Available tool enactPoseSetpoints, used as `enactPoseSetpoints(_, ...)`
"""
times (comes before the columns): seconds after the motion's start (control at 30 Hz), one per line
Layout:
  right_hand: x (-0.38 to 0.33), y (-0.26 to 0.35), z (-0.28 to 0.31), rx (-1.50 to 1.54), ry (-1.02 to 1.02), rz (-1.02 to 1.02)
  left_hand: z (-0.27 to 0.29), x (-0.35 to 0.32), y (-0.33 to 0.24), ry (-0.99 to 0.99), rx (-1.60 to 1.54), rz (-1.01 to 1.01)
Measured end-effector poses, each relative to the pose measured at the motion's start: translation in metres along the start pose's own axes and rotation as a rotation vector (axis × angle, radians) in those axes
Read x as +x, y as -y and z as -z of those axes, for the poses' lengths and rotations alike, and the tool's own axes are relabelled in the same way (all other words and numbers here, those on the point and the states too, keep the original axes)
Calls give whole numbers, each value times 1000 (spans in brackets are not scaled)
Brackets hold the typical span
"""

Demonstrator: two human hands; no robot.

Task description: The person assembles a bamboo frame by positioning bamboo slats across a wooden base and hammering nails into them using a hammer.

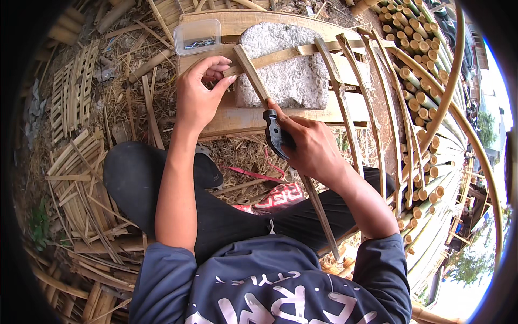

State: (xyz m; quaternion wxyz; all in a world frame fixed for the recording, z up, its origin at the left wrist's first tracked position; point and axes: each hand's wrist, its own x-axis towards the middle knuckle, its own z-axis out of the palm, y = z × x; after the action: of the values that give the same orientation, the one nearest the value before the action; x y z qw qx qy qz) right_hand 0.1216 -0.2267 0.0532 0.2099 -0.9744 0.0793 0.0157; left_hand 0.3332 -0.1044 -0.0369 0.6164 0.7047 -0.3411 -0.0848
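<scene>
A flat crosswise bamboo strip [280, 55] lies over a rough grey-white stone block [291, 81]. At its left end, my left hand [199, 94] curls thumb and fingers around the tip. My right hand [313, 143] grips a black-headed hammer [277, 135] close to its head, so most of the handle is hidden. The same hand's fingertip presses on a long lengthwise bamboo slat [253, 75], which crosses over the strip near its left end and runs down under the hand toward my lap. Several similar slats [340, 92] cross the strip farther right.
A clear plastic box [197, 36] with small nails stands at the far left of the wooden board [226, 120]. Stacked bamboo poles [426, 102] fill the right side. Split bamboo pieces [81, 183] and a woven bamboo panel [75, 89] lie left, on straw-littered ground.
</scene>
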Motion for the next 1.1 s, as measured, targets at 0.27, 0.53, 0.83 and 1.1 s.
enactPoseSetpoints(0.27, -3, -1, -6, 29, -47, -8, -2, -3, -2, 7, 29, 5)
enactPoseSetpoints(0.53, -2, -2, -6, 2, -46, -26, -3, -5, -4, -1, 28, 16)
enactPoseSetpoints(0.83, -1, 0, -4, 59, -60, -40, -3, -6, -7, 27, 6, 41)
enactPoseSetpoints(1.1, -1, 1, -6, 49, -73, -41, -3, -6, -8, 23, 26, 9)
